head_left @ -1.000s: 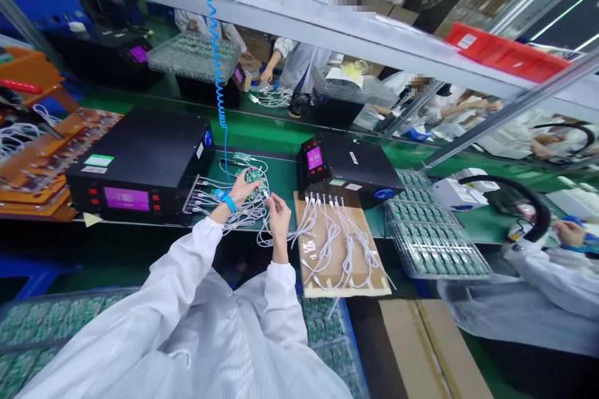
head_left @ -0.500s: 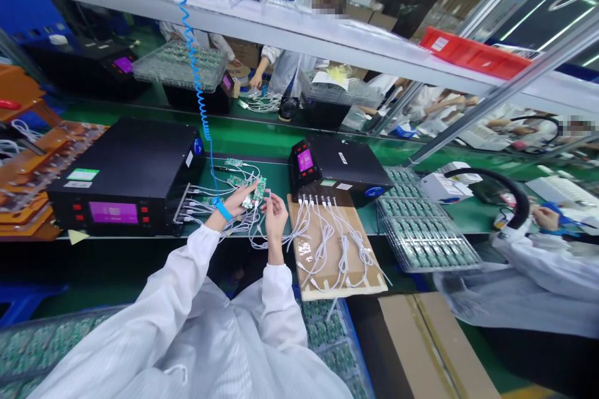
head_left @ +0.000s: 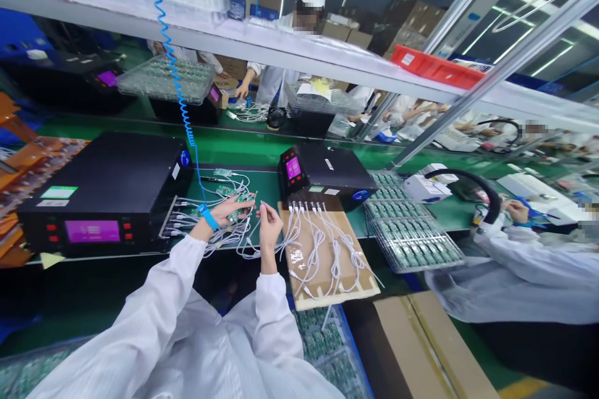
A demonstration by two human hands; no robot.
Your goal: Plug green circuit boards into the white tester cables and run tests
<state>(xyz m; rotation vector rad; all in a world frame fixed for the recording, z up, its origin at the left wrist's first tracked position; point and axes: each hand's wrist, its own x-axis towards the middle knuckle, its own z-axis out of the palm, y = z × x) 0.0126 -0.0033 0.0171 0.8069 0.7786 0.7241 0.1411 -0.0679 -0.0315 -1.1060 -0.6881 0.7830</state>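
Observation:
My left hand (head_left: 228, 211), with a blue wrist strap (head_left: 208, 217), is closed on a green circuit board (head_left: 244, 198) above the green bench. Just right of the board is my right hand (head_left: 270, 224), its thumb and fingers pinched together. Whatever is between those fingertips is too small to make out. White cables (head_left: 229, 238) run beneath and around both hands, several of them from the black box (head_left: 107, 181) on the left. Another small circuit board (head_left: 223, 172) lies behind my left hand with a cable at its end.
A second black box (head_left: 332, 171) stands to the right, its white cables hanging over a cardboard sheet (head_left: 299, 296). Beyond it are trays of circuit boards (head_left: 412, 230). A coiled blue cord (head_left: 180, 100) hangs in front. Co-workers sit at right and across the bench.
The view has shifted, so the scene sits further left. The board in my left hand now appears more edge-on. My right fingers have closed into a tighter pinch beside it.

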